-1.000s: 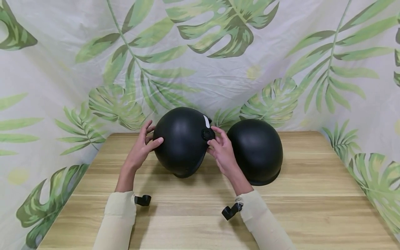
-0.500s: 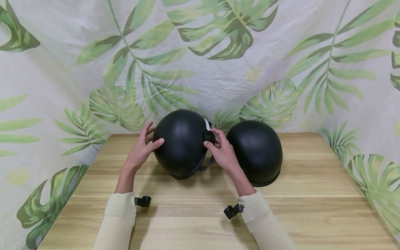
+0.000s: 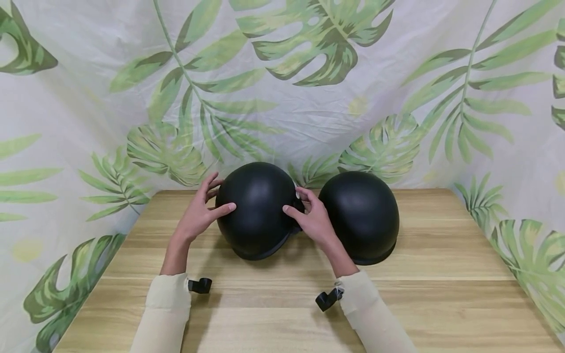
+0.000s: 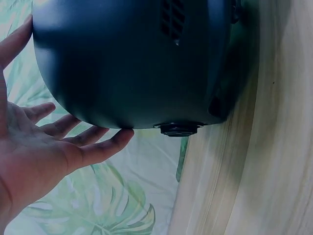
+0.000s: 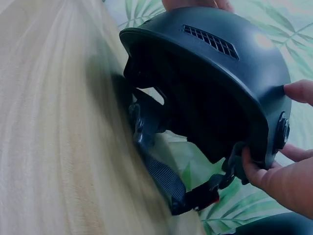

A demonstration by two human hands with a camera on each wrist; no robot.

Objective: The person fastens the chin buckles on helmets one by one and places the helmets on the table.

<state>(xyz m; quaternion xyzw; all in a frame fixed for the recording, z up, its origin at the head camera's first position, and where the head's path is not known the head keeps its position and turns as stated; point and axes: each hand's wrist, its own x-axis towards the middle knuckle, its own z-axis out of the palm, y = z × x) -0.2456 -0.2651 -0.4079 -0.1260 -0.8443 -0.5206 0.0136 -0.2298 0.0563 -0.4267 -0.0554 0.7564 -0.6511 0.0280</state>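
Observation:
Both my hands hold a matte black helmet (image 3: 256, 211) over the middle of the table. My left hand (image 3: 198, 208) spans its left side, thumb on the front of the shell; in the left wrist view the fingertips (image 4: 124, 137) touch the shell. On the other side, my right hand (image 3: 314, 215) grips the helmet's edge, the thumb on the shell and other fingers at the rim in the right wrist view. That view shows the dark hollow inside, a vent grille (image 5: 210, 41), a round side knob (image 5: 282, 129) and a dangling chin strap (image 5: 166, 178).
A second black helmet (image 3: 362, 215) rests dome up on the wooden table (image 3: 441, 255), close beside my right hand. Behind the table hangs a leaf-patterned cloth (image 3: 318, 117). Each wrist carries a small black camera mount (image 3: 328, 299).
The held helmet has turned, hiding the side knob and most of the white mark from the head view. It sits slightly lower there. My right thumb has shifted left onto the shell.

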